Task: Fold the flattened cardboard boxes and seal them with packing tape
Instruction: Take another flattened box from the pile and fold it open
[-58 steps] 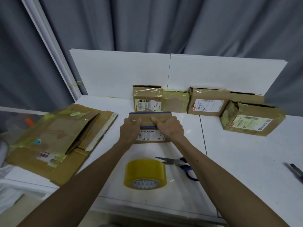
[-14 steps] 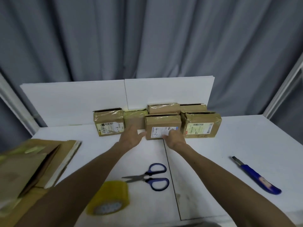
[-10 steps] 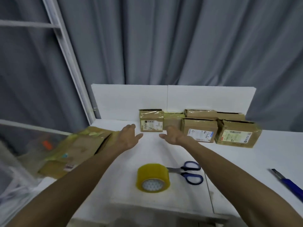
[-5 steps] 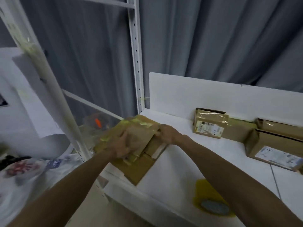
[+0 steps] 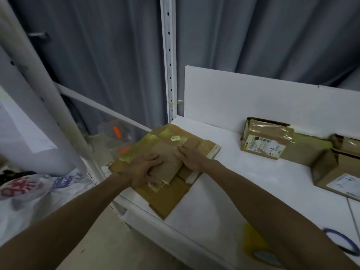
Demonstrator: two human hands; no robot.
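A second and a half ago both hands were at the row of sealed boxes [image 5: 266, 142], pushing a finished one into line. They have since let go, and the view and both arms have swung over to the stack of flattened boxes [image 5: 165, 199] at the left edge of the table [image 5: 243, 182]. The left hand [image 5: 143, 171] lies on the near corner of the stack's top sheet [image 5: 167, 152], fingers spread over it and thumb curled against its edge, so it appears to be gripping that sheet. The right hand [image 5: 191, 158] rests on the stack just beyond it with straight fingers, pressing down and holding nothing. One box looks done and the next is being started. The top sheet is still flat and has not been lifted off the stack. The tape roll [image 5: 253, 244], a yellow blur, and the scissors [image 5: 340, 243] lie well to the right of the stack, nearer the person, and neither hand touches them.
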